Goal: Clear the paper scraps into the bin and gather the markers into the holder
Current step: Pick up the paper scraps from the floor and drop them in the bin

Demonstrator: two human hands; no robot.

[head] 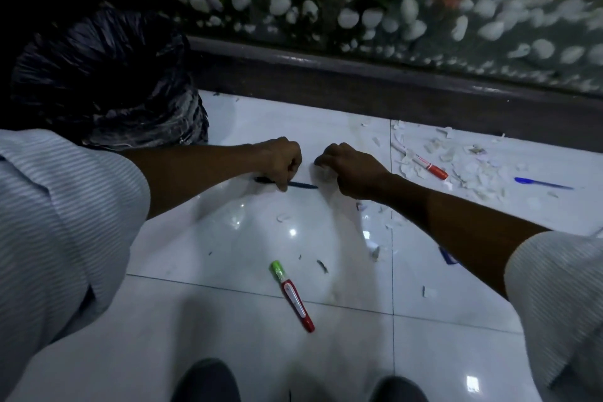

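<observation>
My left hand [283, 162] is curled low over the white tiled floor, and a dark blue pen [301, 185] lies just under its knuckles; I cannot tell whether the fingers hold anything. My right hand [350, 170] is curled beside it, with white paper scraps [323, 170] bunched under its fingertips. A red marker with a green cap [292, 295] lies nearer to me. To the right, a red and white marker [430, 167] lies among a spread of torn scraps [470, 170], and a blue pen [541, 184] lies beyond them. The bin with its black liner [107, 81] stands at the far left.
A dark wooden ledge [391, 91] runs along the far side, with white pebbles and plants [359, 10] behind it. Small scraps [375, 248] dot the tiles under my right forearm. My shoes [208, 382] show at the bottom edge. No marker holder is in view.
</observation>
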